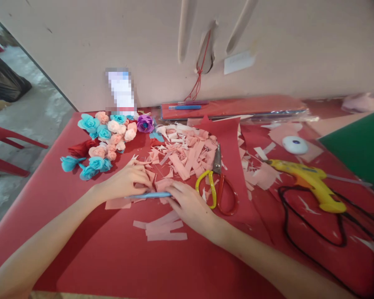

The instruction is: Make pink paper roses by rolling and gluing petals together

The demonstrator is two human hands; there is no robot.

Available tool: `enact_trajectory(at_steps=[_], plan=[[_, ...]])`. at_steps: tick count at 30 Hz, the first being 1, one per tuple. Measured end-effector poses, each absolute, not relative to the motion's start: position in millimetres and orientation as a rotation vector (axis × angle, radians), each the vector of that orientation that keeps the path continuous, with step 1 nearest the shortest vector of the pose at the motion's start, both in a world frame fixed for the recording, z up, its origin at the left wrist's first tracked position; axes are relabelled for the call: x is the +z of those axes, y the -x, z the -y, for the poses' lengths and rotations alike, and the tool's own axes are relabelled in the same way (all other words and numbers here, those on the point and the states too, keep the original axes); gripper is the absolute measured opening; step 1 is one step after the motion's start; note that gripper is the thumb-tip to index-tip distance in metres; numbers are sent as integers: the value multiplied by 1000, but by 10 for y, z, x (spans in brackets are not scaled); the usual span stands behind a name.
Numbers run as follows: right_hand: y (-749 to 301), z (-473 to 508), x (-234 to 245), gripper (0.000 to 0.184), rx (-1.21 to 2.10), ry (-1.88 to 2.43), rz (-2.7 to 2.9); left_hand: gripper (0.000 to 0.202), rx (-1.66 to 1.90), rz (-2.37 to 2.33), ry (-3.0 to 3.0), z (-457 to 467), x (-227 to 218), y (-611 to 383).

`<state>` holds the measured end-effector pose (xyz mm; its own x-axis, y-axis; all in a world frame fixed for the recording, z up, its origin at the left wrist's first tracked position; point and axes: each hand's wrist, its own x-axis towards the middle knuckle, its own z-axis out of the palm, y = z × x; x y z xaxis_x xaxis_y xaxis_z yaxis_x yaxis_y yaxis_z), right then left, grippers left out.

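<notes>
A slim blue pen-like stick lies crosswise between my two hands, just over the red tabletop. My left hand is closed at its left part, fingers curled down; its fingertips are partly hidden. My right hand closes thumb and fingers on the stick's right end. Right behind the stick, a pink paper piece touches or nearly touches my fingers. Nearer me lie several loose pale pink paper strips. Scissors with one yellow and one red handle lie beside my right hand.
Cut pink paper scraps are heaped behind my hands. Paper flowers and a phone stand back left. On the right are a yellow glue gun, its black cord and a white rounded object. A red stool stands left.
</notes>
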<state>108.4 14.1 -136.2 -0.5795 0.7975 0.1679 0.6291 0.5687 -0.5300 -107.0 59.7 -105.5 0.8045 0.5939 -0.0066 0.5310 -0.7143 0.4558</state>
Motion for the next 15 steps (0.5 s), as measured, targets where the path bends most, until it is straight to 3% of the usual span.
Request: enact_trajectory(at_steps=[15], plan=[[-1078, -151, -1322, 15, 634, 1129, 2416, 14, 291, -824, -2563, -597, -1053, 1049]])
